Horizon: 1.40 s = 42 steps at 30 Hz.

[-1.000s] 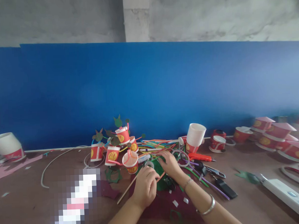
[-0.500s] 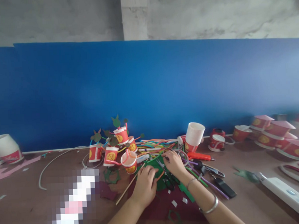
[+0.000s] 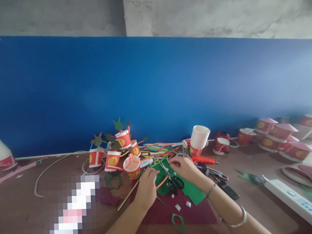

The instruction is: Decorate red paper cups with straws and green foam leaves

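My left hand (image 3: 146,189) lies knuckles-up on the green felt sheet (image 3: 191,192), fingers curled loosely and pressing down near an orange straw (image 3: 162,182) that runs under them. Whether the fingers pinch the straw I cannot tell. My right hand (image 3: 183,168) sits at about 1 o'clock from the left, near the far edge of the green felt, fingertips drawn together over something small (too blurred to name), so its hold is unclear too.

Black-handled scissors (image 3: 173,181) lie on the felt between the two hands, blades pointing toward 11 o'clock, touched by neither hand as far as I can see. Under the green felt is a dark red sheet (image 3: 174,212); on its near edge, at 6 o'clock from the scissors, lies a small green cut-out (image 3: 178,222).

At 10 o'clock from my left hand stands a cluster of red paper cups (image 3: 113,161) with straws and green leaf shapes. A heap of coloured straws (image 3: 157,149) lies at 12 o'clock. A stack of white cups (image 3: 199,139) leans at 1 o'clock from the right hand, an orange-handled cutter (image 3: 203,159) just beside it. A white power strip (image 3: 291,196) lies at 3 o'clock.
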Each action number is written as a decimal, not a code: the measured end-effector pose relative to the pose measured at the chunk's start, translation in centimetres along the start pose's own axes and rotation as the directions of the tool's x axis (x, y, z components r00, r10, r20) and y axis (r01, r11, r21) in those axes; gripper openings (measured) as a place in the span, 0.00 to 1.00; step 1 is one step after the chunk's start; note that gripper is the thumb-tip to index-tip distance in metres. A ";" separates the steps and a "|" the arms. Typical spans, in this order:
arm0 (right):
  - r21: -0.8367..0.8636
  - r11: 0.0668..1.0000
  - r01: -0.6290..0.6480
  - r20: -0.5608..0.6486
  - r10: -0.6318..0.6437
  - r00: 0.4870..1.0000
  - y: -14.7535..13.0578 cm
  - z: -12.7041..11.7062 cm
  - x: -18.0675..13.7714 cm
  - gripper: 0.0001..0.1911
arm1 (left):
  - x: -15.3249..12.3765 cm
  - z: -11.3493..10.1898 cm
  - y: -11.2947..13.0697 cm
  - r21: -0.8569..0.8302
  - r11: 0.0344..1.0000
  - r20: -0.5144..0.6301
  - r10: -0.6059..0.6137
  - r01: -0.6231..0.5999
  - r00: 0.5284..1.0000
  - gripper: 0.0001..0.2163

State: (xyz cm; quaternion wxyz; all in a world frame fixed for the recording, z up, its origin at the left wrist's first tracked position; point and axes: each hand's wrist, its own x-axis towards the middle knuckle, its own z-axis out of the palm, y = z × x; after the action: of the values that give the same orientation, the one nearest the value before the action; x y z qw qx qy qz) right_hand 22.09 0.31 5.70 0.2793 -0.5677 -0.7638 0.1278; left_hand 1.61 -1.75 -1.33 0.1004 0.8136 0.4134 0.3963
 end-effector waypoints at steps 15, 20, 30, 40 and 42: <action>-0.126 0.972 0.196 -0.004 -0.198 0.980 1.6 3.5 -3.3 0.10 | 0.1 -1.6 2.0 0.135 0.990 0.025 0.044 -0.047 0.999 0.04; -0.067 0.979 0.193 -0.060 -0.198 0.978 2.4 3.6 -3.5 0.07 | 0.4 -2.1 3.6 0.341 0.932 0.210 0.051 -0.123 0.976 0.12; -0.172 0.976 0.133 -0.036 -0.142 0.989 2.0 4.4 -3.8 0.13 | 0.4 -0.4 5.4 0.563 0.785 0.391 0.023 -0.259 0.920 0.12; -0.068 0.891 0.449 0.058 -0.446 0.893 -1.1 3.5 -4.9 0.29 | -3.7 -2.4 4.9 0.538 0.779 0.457 0.052 -0.322 0.888 0.08; 0.026 0.832 0.555 0.164 -0.551 0.818 -2.3 3.8 -5.5 0.29 | -4.4 -2.4 4.5 0.527 0.797 0.448 0.034 -0.295 0.894 0.08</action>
State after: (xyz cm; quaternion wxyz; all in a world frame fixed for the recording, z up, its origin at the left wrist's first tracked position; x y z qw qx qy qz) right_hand 19.19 -5.12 2.28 0.2336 -0.3125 -0.9174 0.0789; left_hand 1.00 -8.30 0.05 -0.1034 0.9033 0.4094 0.0753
